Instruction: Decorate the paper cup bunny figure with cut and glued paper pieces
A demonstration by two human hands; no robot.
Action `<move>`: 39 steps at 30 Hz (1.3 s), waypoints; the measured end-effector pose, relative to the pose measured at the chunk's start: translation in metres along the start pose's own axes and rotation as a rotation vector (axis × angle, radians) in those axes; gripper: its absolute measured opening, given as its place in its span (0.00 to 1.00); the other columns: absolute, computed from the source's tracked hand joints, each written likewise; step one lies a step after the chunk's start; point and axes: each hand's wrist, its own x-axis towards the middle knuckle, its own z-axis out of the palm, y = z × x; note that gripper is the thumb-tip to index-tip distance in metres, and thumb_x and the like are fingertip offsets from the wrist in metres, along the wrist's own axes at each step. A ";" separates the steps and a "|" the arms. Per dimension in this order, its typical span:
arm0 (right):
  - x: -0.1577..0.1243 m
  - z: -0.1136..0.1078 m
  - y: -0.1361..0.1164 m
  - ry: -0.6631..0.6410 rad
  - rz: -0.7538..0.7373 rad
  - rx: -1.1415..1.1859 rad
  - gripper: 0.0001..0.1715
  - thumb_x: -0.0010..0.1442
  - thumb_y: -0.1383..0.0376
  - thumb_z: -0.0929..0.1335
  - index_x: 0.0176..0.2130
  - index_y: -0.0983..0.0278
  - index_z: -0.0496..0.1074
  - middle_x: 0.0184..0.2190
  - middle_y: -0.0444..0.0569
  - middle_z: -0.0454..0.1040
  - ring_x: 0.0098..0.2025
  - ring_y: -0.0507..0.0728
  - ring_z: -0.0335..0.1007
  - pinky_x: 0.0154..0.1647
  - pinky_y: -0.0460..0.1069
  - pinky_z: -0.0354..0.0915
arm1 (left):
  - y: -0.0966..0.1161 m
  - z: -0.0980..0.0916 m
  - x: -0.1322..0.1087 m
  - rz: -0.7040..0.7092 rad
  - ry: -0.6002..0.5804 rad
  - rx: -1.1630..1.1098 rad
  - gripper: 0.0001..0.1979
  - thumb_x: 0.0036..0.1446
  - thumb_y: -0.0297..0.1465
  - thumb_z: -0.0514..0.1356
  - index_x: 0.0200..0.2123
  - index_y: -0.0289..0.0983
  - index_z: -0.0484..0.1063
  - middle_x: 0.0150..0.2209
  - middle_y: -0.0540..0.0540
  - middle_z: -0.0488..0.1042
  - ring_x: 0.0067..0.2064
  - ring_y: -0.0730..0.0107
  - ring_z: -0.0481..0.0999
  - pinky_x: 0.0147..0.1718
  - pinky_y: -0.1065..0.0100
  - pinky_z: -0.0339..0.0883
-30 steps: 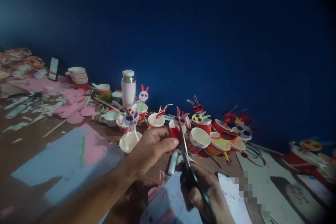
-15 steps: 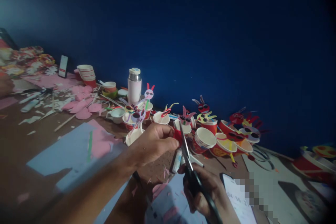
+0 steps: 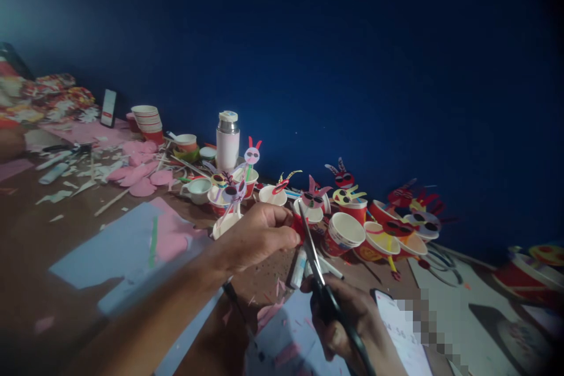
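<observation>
Between thumb and fingers, my left hand [image 3: 259,235] pinches a small red piece of paper [image 3: 299,224], mostly hidden by the fingers. My right hand [image 3: 348,317] is wrapped round the black handles of a pair of scissors [image 3: 314,252]. The blades point up and away from me, their tips beside the red paper; whether they touch it I cannot tell. Just behind the hands stand paper cups [image 3: 343,232], several with cut-paper animal faces on sticks, such as a pink one [image 3: 314,197]. White marker pens [image 3: 299,267] lie below the scissors' blades.
Light blue paper [image 3: 110,247] with pink pieces lies at left. Pink cutouts [image 3: 143,179], scraps and a stack of cups [image 3: 148,123] sit farther back. A thermos flask [image 3: 228,144] stands by the blue wall. A phone [image 3: 400,329] lies at right. Another person's hand [image 3: 11,141] shows at far left.
The view has shifted slightly, so things on the table appear a little to the right. Both hands keep nearly the same pose, with the red paper and scissors still held.
</observation>
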 end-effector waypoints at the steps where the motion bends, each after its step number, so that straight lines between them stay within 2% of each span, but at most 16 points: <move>1: 0.000 0.001 -0.001 -0.002 0.000 0.012 0.36 0.42 0.42 0.70 0.41 0.64 0.67 0.19 0.40 0.62 0.17 0.46 0.53 0.17 0.43 0.51 | 0.000 0.000 0.000 -0.002 0.000 -0.003 0.04 0.43 0.28 0.58 0.25 0.34 0.70 0.22 0.53 0.65 0.25 0.78 0.62 0.26 0.72 0.52; 5: 0.001 0.002 -0.003 0.008 0.001 0.047 0.36 0.40 0.42 0.70 0.40 0.64 0.68 0.19 0.39 0.62 0.17 0.46 0.52 0.17 0.43 0.51 | 0.003 0.002 0.000 0.014 -0.007 -0.005 0.04 0.43 0.28 0.57 0.24 0.34 0.70 0.22 0.52 0.66 0.25 0.77 0.62 0.26 0.72 0.53; 10: 0.002 0.001 -0.004 0.054 -0.001 0.029 0.39 0.40 0.40 0.69 0.43 0.65 0.67 0.18 0.40 0.63 0.16 0.46 0.54 0.17 0.43 0.51 | 0.006 0.010 -0.001 0.073 -0.018 -0.056 0.07 0.45 0.32 0.57 0.25 0.33 0.70 0.23 0.51 0.66 0.26 0.77 0.62 0.28 0.71 0.54; 14: 0.002 0.000 -0.003 0.057 -0.041 -0.002 0.39 0.41 0.40 0.69 0.42 0.65 0.68 0.17 0.40 0.63 0.16 0.47 0.53 0.16 0.43 0.52 | 0.004 0.014 0.001 0.108 0.032 -0.058 0.08 0.46 0.33 0.58 0.24 0.32 0.69 0.23 0.50 0.67 0.27 0.76 0.62 0.28 0.71 0.54; 18: 0.002 -0.001 -0.002 0.055 -0.051 -0.043 0.39 0.43 0.41 0.68 0.44 0.65 0.68 0.17 0.40 0.63 0.16 0.47 0.55 0.17 0.44 0.54 | 0.004 0.012 0.001 0.092 0.077 -0.040 0.07 0.44 0.31 0.58 0.23 0.32 0.69 0.21 0.52 0.65 0.25 0.77 0.61 0.27 0.72 0.53; 24: 0.002 -0.003 -0.001 -0.022 -0.058 -0.068 0.38 0.44 0.41 0.68 0.44 0.65 0.68 0.18 0.41 0.63 0.17 0.48 0.55 0.19 0.44 0.54 | 0.007 0.006 -0.002 0.059 0.021 -0.007 0.06 0.44 0.30 0.57 0.24 0.32 0.69 0.22 0.52 0.64 0.25 0.78 0.60 0.25 0.72 0.50; 29: 0.002 -0.004 0.001 -0.031 -0.064 -0.093 0.36 0.45 0.42 0.67 0.44 0.65 0.67 0.19 0.42 0.64 0.18 0.49 0.56 0.20 0.45 0.54 | 0.008 0.006 -0.003 0.027 -0.021 -0.002 0.06 0.44 0.30 0.57 0.26 0.32 0.69 0.23 0.51 0.63 0.26 0.76 0.61 0.26 0.71 0.51; 35: 0.001 -0.002 -0.003 -0.038 0.005 -0.019 0.39 0.41 0.41 0.69 0.43 0.65 0.67 0.20 0.41 0.62 0.18 0.47 0.54 0.18 0.43 0.53 | 0.009 0.003 -0.004 0.034 -0.016 0.045 0.06 0.43 0.30 0.57 0.23 0.33 0.68 0.21 0.52 0.62 0.24 0.78 0.59 0.23 0.72 0.49; 39: 0.001 -0.001 -0.007 -0.028 0.020 -0.044 0.38 0.42 0.41 0.68 0.43 0.65 0.68 0.21 0.41 0.62 0.18 0.48 0.55 0.17 0.43 0.55 | 0.007 0.000 -0.003 0.024 -0.001 0.021 0.05 0.42 0.29 0.58 0.21 0.33 0.66 0.21 0.53 0.61 0.24 0.79 0.57 0.22 0.72 0.48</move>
